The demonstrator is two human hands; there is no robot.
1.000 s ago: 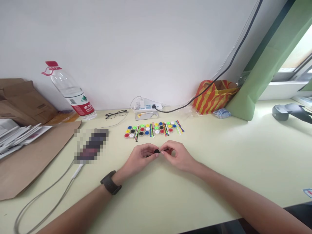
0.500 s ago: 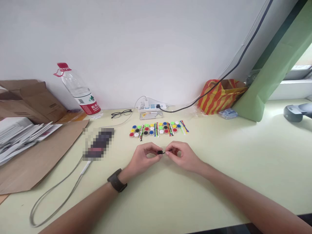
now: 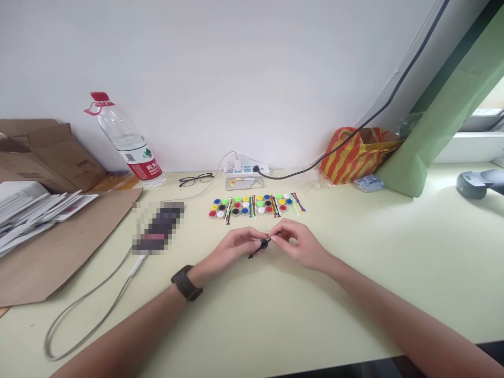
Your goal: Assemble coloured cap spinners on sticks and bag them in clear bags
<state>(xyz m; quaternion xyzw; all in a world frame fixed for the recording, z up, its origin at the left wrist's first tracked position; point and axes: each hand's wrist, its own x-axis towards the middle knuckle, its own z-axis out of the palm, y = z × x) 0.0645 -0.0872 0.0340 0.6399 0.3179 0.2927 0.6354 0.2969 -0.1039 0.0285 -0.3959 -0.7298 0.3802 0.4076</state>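
Seen from the head camera, a pale wall (image 3: 252, 79) rose behind a light yellow-green table (image 3: 354, 315), with a green curtain (image 3: 417, 152) hanging at the right. Against the wall sat a white power strip (image 3: 244, 170), and a red-and-yellow striped bag (image 3: 344, 160) stood to its right. A pair of glasses (image 3: 189, 182) lay left of the strip, near a tall bottle (image 3: 136, 155) with a red cap. Flat cardboard (image 3: 98, 236) covered the left side, beside a pixelated dark object (image 3: 159, 231).

Near the middle, rows of coloured discs (image 3: 244, 211) lay with bundles of thin sticks (image 3: 274, 206) between them, just beyond the hands.

The left hand (image 3: 236, 245), a black band (image 3: 186, 282) on its wrist, pinched a small black disc (image 3: 264, 243) between thumb and fingers. The right hand (image 3: 301, 242) had its thumb and forefinger closed on a thin black stick (image 3: 251, 255) — it slanted past the disc, its pointed end showing below the left thumb. Both pieces were between the two hands, over the table — whether the stick ran through the disc, I could not tell.
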